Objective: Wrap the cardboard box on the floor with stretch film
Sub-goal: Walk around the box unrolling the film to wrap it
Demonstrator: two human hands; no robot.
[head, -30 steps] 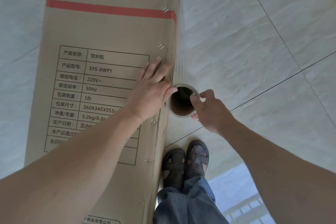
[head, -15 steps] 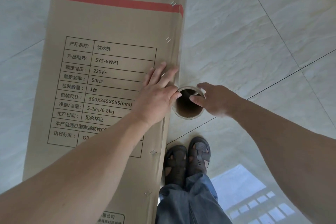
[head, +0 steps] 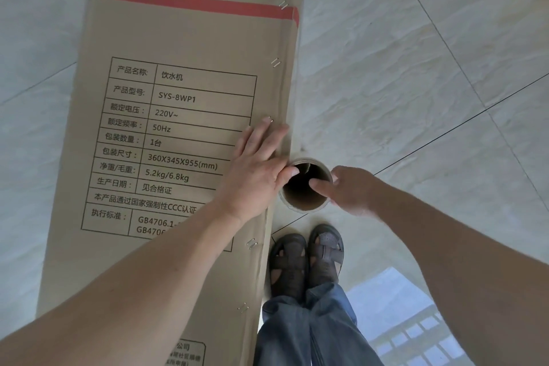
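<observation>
**Film anchored at one edge, the wrapping barely begun**

While the cardboard box point(head: 184, 140) stands tall on the floor point(head: 416, 68), filling the frame from about seven o'clock up to twelve, we see its printed face bare: the label table, the red stripe and the brand lettering all read sharply, with no sheen of film across them. We judge that no full turn has been laid on this side.

Moving right, our left hand point(head: 257, 169) lies flat and spread on the box near its right edge, at roughly the centre of the view, fingers straight and pressing the cardboard. It looks to be pinning the film's loose end against the corner, though the film itself is too clear for us to make out.

Just beside it, at about three o'clock from that hand, the stretch film roll point(head: 306, 186) stands upright against the box's edge, its hollow core facing us. Our right hand point(head: 352, 190) pinches the core's rim, thumb hooked inside and the other digits curled outside.

What remains, in our judgement, is nearly everything: carrying the roll round all the sides, overlapping passes up and down the height, then tearing off.
</observation>
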